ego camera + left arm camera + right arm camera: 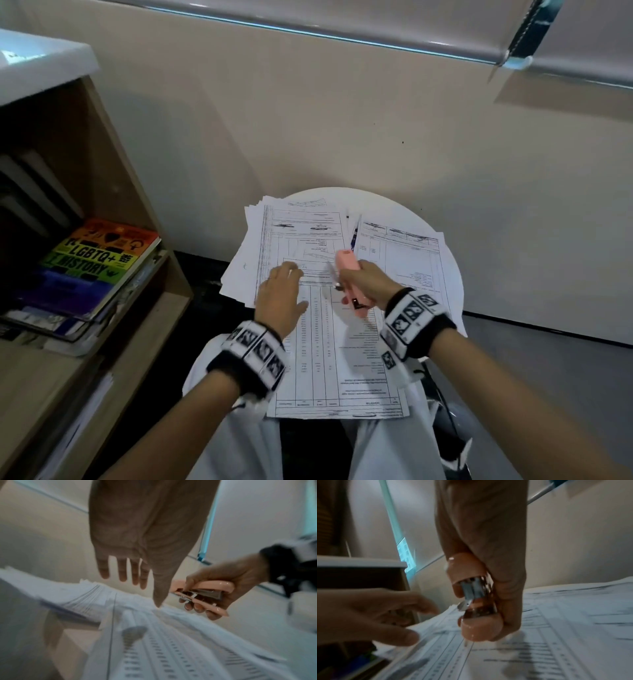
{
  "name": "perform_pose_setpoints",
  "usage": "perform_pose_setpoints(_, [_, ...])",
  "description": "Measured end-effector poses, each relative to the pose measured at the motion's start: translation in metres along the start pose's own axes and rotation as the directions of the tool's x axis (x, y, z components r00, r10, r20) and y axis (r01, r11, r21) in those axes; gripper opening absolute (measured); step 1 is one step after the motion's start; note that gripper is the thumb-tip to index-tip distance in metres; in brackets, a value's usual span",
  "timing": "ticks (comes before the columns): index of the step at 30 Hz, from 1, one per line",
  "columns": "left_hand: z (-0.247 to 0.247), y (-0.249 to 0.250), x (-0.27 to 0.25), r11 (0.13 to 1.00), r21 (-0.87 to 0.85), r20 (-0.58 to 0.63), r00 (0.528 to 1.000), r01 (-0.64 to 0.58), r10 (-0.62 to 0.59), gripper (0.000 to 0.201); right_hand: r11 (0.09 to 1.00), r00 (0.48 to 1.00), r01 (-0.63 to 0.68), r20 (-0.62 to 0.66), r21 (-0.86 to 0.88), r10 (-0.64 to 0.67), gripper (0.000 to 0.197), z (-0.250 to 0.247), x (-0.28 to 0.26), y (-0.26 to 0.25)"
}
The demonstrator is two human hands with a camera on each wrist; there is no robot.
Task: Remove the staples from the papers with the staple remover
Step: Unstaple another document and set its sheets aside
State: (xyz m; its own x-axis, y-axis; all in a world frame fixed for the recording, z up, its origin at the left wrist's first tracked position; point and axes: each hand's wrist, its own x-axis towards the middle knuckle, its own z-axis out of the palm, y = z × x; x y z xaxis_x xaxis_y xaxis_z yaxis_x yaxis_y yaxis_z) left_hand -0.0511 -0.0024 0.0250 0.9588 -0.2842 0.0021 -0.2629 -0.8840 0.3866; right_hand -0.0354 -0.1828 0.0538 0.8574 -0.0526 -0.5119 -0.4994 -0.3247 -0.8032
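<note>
Pink staple remover (349, 281) — metal inside — gripped by the right hand (368, 281).

L hand (282, 294) flat, R hand (368, 284) fisted

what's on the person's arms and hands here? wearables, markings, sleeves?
Both forearms are bare, no sleeves in view. Each wrist carries a black band ringed with white square tiles printed with black marker patterns; the right wrist's band matches. A thin dark cord sits above the left band. The left hand and right hand wear no gloves.
</note>
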Motion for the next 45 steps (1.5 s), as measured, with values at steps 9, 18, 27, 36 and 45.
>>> perform_pose_setpoints(9, [0.03, -0.017, 0.044, 0.993, 0.109, 0.364, 0.931, -0.05, 0.007, 0.097, 0.859, 0.955, 0.063, -0.218, -0.508, -0.199, 0.049, 0.052, 0.043, 0.018])
perform_pose_setpoints(18, [0.028, -0.015, 0.045, 0.99, 0.096, 0.341, 0.938, -0.104, 0.066, 0.092, 0.82, 0.936, 0.078, -0.243, -0.566, -0.256, 0.048, 0.06, 0.05, 0.016])
perform_pose_setpoints(27, [0.028, -0.014, 0.048, 0.992, 0.076, 0.34, 0.937, -0.105, 0.073, 0.096, 0.825, 0.947, 0.041, -0.241, -0.563, -0.211, 0.047, 0.056, 0.063, 0.002])
perform_pose_setpoints(36, [0.024, -0.014, 0.046, 0.991, 0.022, 0.322, 0.939, -0.133, 0.119, 0.09, 0.744, 0.906, 0.084, -0.26, -0.663, -0.335, 0.049, 0.064, 0.064, 0.007])
perform_pose_setpoints(45, [0.029, -0.015, 0.051, 0.991, 0.049, 0.335, 0.937, -0.123, 0.1, 0.09, 0.854, 0.875, 0.087, -0.37, -0.513, -0.312, 0.046, 0.072, 0.077, -0.001])
